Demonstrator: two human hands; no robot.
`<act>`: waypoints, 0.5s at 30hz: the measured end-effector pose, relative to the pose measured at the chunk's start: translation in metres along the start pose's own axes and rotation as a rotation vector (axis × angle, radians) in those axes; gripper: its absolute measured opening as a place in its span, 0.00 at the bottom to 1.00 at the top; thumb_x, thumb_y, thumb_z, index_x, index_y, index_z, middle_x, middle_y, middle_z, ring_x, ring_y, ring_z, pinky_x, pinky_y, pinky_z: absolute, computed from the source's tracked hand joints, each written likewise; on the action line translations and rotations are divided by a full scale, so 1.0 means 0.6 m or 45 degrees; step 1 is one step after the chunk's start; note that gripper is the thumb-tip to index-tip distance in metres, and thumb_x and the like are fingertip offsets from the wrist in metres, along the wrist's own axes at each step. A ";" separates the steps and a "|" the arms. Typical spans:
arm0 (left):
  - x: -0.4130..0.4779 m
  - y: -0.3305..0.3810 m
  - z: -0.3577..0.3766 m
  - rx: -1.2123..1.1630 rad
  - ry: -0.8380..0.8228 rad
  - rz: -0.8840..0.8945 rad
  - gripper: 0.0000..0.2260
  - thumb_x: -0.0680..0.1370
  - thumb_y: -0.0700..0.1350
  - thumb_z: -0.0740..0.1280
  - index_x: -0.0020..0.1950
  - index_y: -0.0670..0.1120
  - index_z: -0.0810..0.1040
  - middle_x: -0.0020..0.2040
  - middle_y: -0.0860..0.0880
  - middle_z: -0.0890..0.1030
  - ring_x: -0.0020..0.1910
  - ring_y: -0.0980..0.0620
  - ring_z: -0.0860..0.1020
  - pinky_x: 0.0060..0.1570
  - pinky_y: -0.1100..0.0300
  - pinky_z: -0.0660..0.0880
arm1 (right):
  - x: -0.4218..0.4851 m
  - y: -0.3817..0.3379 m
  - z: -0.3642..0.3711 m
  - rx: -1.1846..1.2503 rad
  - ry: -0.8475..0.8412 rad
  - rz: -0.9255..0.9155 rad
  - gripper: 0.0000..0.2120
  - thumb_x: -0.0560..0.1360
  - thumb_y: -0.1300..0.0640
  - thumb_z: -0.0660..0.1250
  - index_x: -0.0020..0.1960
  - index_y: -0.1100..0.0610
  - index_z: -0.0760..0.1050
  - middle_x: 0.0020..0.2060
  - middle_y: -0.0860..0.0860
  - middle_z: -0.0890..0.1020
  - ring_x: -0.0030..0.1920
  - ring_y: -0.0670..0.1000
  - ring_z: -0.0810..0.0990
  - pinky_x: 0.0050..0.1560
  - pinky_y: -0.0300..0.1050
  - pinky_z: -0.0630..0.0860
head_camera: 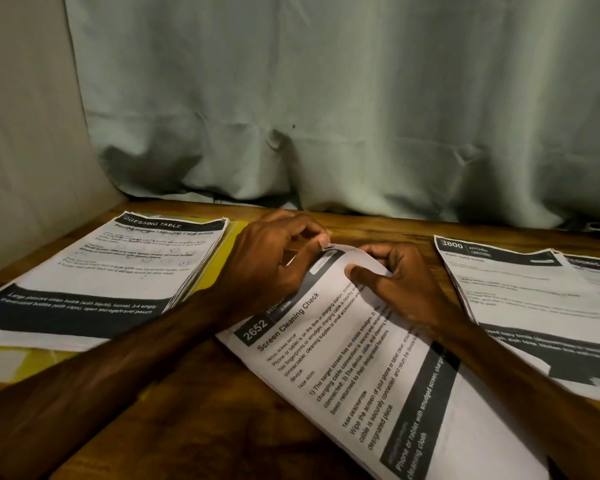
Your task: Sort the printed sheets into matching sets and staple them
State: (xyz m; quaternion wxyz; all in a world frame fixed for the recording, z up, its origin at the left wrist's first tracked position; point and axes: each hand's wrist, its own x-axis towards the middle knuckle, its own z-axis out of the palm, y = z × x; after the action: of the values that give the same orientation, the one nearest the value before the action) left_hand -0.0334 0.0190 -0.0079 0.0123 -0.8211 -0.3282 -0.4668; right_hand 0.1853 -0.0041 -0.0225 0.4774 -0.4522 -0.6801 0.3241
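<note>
A printed set headed "2652 Screen Cleaning Check" [354, 368] lies slanted on the wooden table [194, 420] in front of me. My left hand [274, 261] pinches its far top corner between curled fingers and thumb. My right hand [392, 278] grips the same top edge, thumb pressed on the upper sheet, which bulges upward there. A thick stack headed "Dressing Table" [118, 271] lies at the left on a yellow folder [219, 268]. At the right lie sheets headed "3800 Kitchen" [520, 299]. No stapler is in view.
A pale green curtain [326, 116] hangs along the table's far edge. A beige wall [21, 150] closes the left side. Another sheet [596, 271] overlaps the right pile at the frame's edge.
</note>
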 end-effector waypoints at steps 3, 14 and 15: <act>0.000 0.007 -0.006 -0.121 -0.064 -0.053 0.11 0.82 0.50 0.67 0.60 0.46 0.82 0.53 0.54 0.85 0.52 0.60 0.82 0.50 0.67 0.79 | -0.001 0.001 0.000 0.058 -0.016 0.048 0.07 0.79 0.64 0.69 0.56 0.58 0.82 0.45 0.54 0.88 0.44 0.57 0.88 0.47 0.60 0.84; 0.003 -0.005 0.007 -0.307 0.073 -0.275 0.09 0.80 0.45 0.72 0.59 0.46 0.86 0.52 0.53 0.87 0.47 0.62 0.84 0.49 0.59 0.83 | -0.002 -0.009 0.006 0.077 -0.108 0.038 0.09 0.79 0.65 0.68 0.57 0.58 0.81 0.49 0.53 0.88 0.48 0.59 0.87 0.52 0.63 0.82; 0.003 -0.006 0.008 -0.316 0.087 -0.291 0.09 0.79 0.45 0.73 0.58 0.46 0.86 0.52 0.53 0.87 0.47 0.62 0.84 0.50 0.58 0.82 | 0.001 -0.009 0.006 0.052 -0.102 0.025 0.09 0.79 0.64 0.69 0.57 0.57 0.81 0.49 0.52 0.88 0.48 0.56 0.87 0.53 0.61 0.83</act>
State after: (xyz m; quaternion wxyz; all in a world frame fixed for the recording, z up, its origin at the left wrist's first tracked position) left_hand -0.0314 0.0242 -0.0103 -0.1311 -0.7573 -0.3586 -0.5298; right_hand 0.1800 -0.0060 -0.0187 0.4557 -0.4356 -0.6875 0.3605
